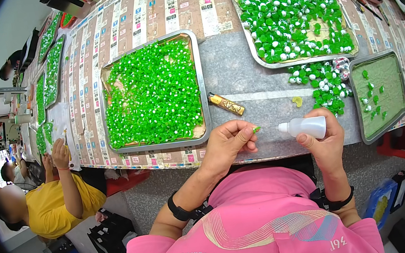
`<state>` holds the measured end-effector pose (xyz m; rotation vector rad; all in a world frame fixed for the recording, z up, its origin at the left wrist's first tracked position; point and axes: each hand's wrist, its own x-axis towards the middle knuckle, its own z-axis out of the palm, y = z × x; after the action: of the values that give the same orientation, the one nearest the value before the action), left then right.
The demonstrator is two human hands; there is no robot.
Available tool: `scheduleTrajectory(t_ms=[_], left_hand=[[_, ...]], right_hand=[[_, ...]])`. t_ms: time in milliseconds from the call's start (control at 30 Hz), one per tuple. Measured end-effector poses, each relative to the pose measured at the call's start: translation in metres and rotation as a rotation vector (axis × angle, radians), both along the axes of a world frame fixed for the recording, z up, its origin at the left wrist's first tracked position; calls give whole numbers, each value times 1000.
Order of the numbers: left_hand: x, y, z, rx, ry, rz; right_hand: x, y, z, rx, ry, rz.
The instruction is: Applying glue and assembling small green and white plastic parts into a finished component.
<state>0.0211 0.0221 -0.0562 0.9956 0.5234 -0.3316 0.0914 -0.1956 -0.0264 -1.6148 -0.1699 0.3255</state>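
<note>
My left hand (224,147) is closed, with a small green plastic piece (256,129) pinched between thumb and fingertips above the table's near edge. In my right hand (328,144) is a translucent white squeeze bottle (307,127), lying on its side with the nozzle turned left toward the green piece. The nozzle and the piece are a short gap apart. Just beyond the bottle, a loose pile of green and white pieces (326,88) lies on the grey sheet (227,65). A small yellow piece (297,102) sits near that pile.
A metal tray (202,90) full of small green pieces stands left of centre. Another tray (303,61) holds green pieces with white balls at the far right. A flatter tray (390,103) carries several pieces. Between them lies a dark-and-gold cylinder (226,104). A person in yellow (62,205) works at left.
</note>
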Motion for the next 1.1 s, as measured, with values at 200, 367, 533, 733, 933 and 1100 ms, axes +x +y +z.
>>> scheduleTrajectory(t_ms=[200, 367, 533, 733, 933, 1100], left_hand=[[0, 1, 1, -2, -16, -13], [0, 2, 0, -26, -16, -12], [0, 3, -1, -69, 4, 5], [0, 3, -1, -76, 7, 4], [0, 4, 0, -50, 8, -9], [-1, 4, 0, -50, 18, -1]], right_hand=[[0, 1, 0, 4, -4, 14], [-1, 3, 2, 56, 25, -19], [-1, 4, 5, 25, 4, -2], [-2, 5, 4, -6, -16, 25], [-1, 6, 4, -30, -29, 54], [-1, 5, 4, -23, -48, 51]])
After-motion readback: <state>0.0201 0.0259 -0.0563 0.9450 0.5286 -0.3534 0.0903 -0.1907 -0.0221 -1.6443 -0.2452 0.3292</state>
